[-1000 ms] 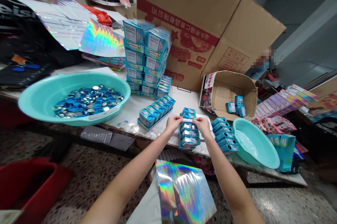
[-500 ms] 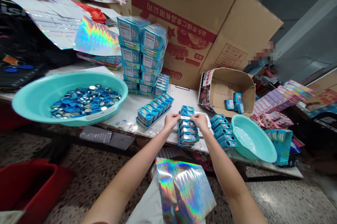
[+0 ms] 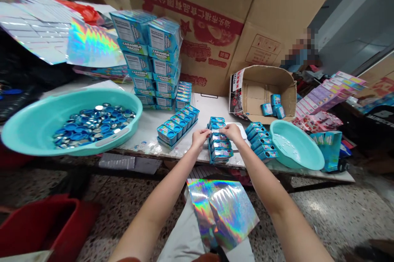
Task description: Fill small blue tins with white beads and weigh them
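Both hands are bare, the left hand (image 3: 200, 138) and the right hand (image 3: 233, 132). The left arm (image 3: 154, 208) and the right arm (image 3: 286, 208) are bare too, with no sleeves on them. A bit of dark red cloth (image 3: 126, 260) shows at the bottom by the left arm. Pale cloth (image 3: 175, 237) shows between the arms, but it is hard to tell if it is worn.

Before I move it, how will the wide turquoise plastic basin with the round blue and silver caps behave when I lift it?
The turquoise plastic basin looks thin-walled and wide, so it may flex when lifted by one side. The round blue and silver caps lie loose, so they will probably slide if it tilts.
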Action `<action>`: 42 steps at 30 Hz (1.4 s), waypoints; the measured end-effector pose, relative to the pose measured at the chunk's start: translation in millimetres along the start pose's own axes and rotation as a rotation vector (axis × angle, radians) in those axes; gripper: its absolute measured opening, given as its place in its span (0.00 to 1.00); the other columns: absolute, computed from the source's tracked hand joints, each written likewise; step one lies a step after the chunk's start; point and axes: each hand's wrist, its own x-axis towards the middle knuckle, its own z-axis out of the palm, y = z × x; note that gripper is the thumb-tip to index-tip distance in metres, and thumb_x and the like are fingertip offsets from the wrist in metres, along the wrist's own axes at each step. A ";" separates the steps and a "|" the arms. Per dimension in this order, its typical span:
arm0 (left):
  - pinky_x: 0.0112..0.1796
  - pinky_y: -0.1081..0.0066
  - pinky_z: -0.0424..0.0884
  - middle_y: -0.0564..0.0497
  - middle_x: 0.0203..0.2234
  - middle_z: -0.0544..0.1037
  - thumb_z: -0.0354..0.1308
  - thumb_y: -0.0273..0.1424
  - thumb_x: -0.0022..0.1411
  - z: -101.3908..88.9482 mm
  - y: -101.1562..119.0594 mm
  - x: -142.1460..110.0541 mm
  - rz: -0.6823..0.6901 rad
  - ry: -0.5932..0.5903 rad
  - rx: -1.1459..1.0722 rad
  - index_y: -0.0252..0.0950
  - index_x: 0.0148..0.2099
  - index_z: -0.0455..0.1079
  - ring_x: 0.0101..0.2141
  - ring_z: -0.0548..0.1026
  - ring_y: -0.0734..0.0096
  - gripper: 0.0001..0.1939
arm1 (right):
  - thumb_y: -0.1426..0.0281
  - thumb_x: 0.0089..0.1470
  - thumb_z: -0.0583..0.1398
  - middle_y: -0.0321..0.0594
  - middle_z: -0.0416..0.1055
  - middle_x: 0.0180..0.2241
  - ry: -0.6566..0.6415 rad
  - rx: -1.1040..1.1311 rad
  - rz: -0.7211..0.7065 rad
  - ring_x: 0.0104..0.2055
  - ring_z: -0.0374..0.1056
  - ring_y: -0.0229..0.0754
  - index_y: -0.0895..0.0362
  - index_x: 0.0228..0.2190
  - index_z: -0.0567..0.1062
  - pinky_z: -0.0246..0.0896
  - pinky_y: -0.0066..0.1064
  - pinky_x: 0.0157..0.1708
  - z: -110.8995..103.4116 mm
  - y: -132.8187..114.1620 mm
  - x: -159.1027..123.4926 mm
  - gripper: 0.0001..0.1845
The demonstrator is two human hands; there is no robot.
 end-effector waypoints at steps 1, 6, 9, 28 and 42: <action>0.27 0.75 0.62 0.53 0.19 0.74 0.67 0.27 0.38 0.1 -0.8 0.7 -0.011 -0.003 -0.001 0.32 0.25 0.74 0.22 0.69 0.78 0.08 | 0.61 0.42 0.64 0.37 0.73 0.21 -0.014 0.016 0.004 0.25 0.67 0.38 0.56 0.21 0.77 0.51 0.26 0.24 -0.4 0.6 0.7 0.11; 0.25 0.78 0.58 0.54 0.18 0.73 0.69 0.29 0.38 -0.6 -5.1 6.9 -0.082 -0.022 -0.011 0.32 0.28 0.73 0.21 0.68 0.81 0.11 | 0.59 0.39 0.66 0.34 0.70 0.19 -0.069 0.072 0.028 0.24 0.64 0.35 0.57 0.20 0.75 0.50 0.25 0.24 -1.1 2.2 6.9 0.14; 0.24 0.79 0.58 0.55 0.18 0.72 0.68 0.29 0.39 -1.8 -6.2 9.3 -0.129 -0.052 -0.020 0.32 0.29 0.73 0.21 0.67 0.82 0.12 | 0.61 0.34 0.69 0.33 0.70 0.22 -0.038 0.076 0.065 0.24 0.62 0.34 0.57 0.25 0.73 0.49 0.25 0.24 0.3 3.5 11.0 0.17; 0.20 0.81 0.59 0.56 0.18 0.70 0.65 0.24 0.49 -2.3 2.6 5.3 -0.319 -0.068 -0.065 0.33 0.32 0.70 0.19 0.65 0.84 0.07 | 0.54 0.30 0.71 0.30 0.64 0.22 -0.041 0.428 0.191 0.25 0.61 0.34 0.57 0.25 0.66 0.52 0.24 0.25 23.9 18.8 6.9 0.27; 0.18 0.79 0.51 0.61 0.15 0.63 0.67 0.28 0.44 8.8 -4.1 7.2 -0.306 0.032 0.044 0.35 0.31 0.66 0.14 0.55 0.85 0.13 | 0.54 0.37 0.68 0.39 0.74 0.30 -0.062 0.381 0.219 0.32 0.70 0.41 0.59 0.30 0.71 0.58 0.26 0.27 34.4 18.6 6.5 0.24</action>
